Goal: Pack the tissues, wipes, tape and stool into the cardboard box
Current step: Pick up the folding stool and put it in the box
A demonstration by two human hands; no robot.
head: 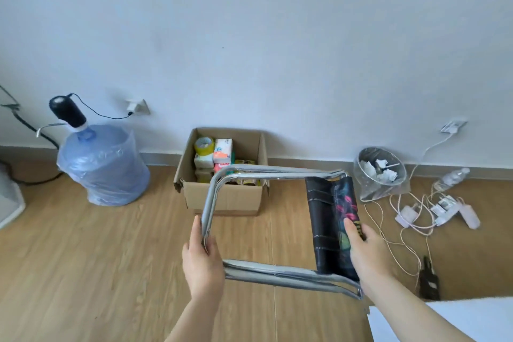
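Left hand (204, 255) fingers wrapped round the folding stool's (280, 228) chrome end tube. Stool held folded flat in the air, just short of the cardboard box (224, 197). Right hand (366, 247) fingers clamp the soft fabric seat. Frame looks stiff, light and slick: hold tubes, not cloth.

Both arms reach forward, bare. The left hand (202, 255) is closed around the metal frame of the folded stool (277, 225). The right hand (366, 250) grips its fabric seat, thumb on top.
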